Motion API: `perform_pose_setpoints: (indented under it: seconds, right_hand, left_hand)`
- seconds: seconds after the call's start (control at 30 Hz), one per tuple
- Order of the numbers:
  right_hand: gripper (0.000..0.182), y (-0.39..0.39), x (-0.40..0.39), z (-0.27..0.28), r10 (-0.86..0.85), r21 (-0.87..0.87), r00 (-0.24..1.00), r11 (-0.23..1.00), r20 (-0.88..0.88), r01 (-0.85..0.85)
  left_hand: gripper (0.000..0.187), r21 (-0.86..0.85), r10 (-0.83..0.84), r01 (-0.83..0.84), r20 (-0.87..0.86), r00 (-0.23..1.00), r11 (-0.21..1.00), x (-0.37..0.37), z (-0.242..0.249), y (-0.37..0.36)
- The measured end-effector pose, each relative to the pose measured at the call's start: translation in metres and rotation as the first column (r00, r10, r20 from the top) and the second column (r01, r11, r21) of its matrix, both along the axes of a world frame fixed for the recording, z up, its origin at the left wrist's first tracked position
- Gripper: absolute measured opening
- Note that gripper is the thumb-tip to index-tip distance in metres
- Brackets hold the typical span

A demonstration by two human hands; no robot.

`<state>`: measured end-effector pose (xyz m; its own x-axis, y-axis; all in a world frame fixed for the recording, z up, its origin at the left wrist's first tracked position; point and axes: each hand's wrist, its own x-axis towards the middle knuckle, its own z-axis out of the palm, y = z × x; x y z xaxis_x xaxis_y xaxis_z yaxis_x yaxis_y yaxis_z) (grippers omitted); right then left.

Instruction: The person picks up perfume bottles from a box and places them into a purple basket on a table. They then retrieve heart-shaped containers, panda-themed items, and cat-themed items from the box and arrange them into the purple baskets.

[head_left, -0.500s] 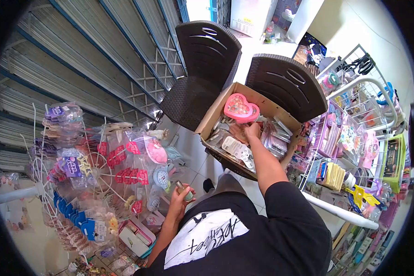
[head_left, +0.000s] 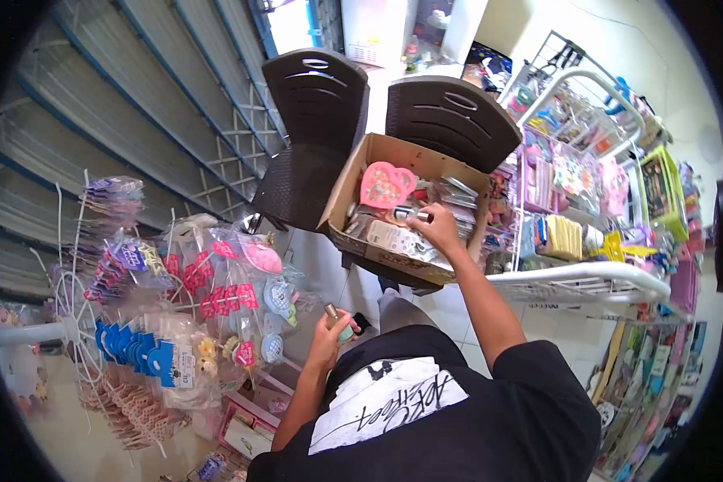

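My left hand (head_left: 324, 341) is wrapped round a small bottle (head_left: 345, 332) with a greenish body and a long brownish-gold cap, held near my waist. Over the open cardboard box (head_left: 347, 178), my right hand (head_left: 440, 227) grips a small bottle (head_left: 406, 213) with a dark cap, lying sideways in the fingers. Just beyond it in the box is a pink heart-shaped case (head_left: 384, 186) with a patterned, colourful middle. A white patterned pack (head_left: 395, 238) lies below the right hand. Several clear-wrapped packets (head_left: 456, 193) fill the box's right side.
Two dark brown chairs (head_left: 317, 104) stand behind and under the box. On the left, a wire rack (head_left: 76, 321) holds hanging packaged accessories. A white wire basket display (head_left: 570, 277) full of small goods is on the right. A metal folding shutter (head_left: 161, 96) runs along the left.
My right hand has lifted from among the box's contents and now shows a small bottle in its fingers. The left hand keeps its bottle. The view has shifted to the right.
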<state>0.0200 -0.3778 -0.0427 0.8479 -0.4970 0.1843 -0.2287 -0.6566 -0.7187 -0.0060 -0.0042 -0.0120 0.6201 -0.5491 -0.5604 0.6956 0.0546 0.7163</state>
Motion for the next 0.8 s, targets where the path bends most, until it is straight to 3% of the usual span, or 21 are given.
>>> perform_pose_setpoints:
  seconds: [0.03,0.07,0.13,0.23,0.33,0.47,0.57,0.63,0.8]
  right_hand:
    - [0.044,0.015,-0.015,0.044,0.019,0.079,0.995,0.997,-0.097,-0.011]
    - [0.04,0.021,-0.031,0.056,0.069,0.181,0.997,0.981,0.018,-0.071]
    - [0.038,0.034,-0.063,0.08,0.128,0.329,0.992,0.936,0.005,-0.123]
    - [0.035,0.053,-0.111,0.119,0.271,0.348,0.95,0.885,0.155,-0.309]
    - [0.032,0.058,-0.164,0.146,0.33,0.316,0.939,0.885,0.097,-0.343]
    - [0.034,0.045,-0.254,0.16,0.179,0.353,0.983,0.917,0.05,-0.185]
    - [0.043,0.024,-0.334,0.162,-0.022,0.361,0.997,0.932,0.076,-0.007]
    - [0.048,0.01,-0.391,0.16,-0.148,0.527,0.987,0.844,0.055,0.098]
    - [0.042,-0.023,-0.529,0.15,-0.371,0.636,0.923,0.738,0.103,0.226]
  left_hand:
    - [0.016,-0.031,-0.022,0.022,0.02,1.0,0.999,0.0,0.0,-0.006]
    - [0.016,-0.04,-0.042,0.042,0.018,0.999,0.998,0.0,0.005,-0.015]
    - [0.018,-0.107,-0.047,0.047,0.008,0.999,0.993,0.001,0.025,-0.036]
    - [0.023,-0.21,-0.053,0.042,-0.043,0.998,0.977,-0.003,0.061,-0.073]
    - [0.027,-0.275,-0.15,0.153,0.033,0.988,0.949,-0.022,0.068,-0.101]
    - [0.027,-0.223,-0.321,0.345,0.138,0.937,0.912,-0.076,0.09,-0.158]
    - [0.026,-0.2,-0.455,0.468,0.109,0.884,0.861,-0.133,0.089,-0.207]
    - [0.025,-0.179,-0.525,0.533,0.092,0.846,0.827,-0.18,0.087,-0.241]
    - [0.03,-0.19,-0.694,0.68,-0.007,0.72,0.708,-0.3,0.081,-0.323]
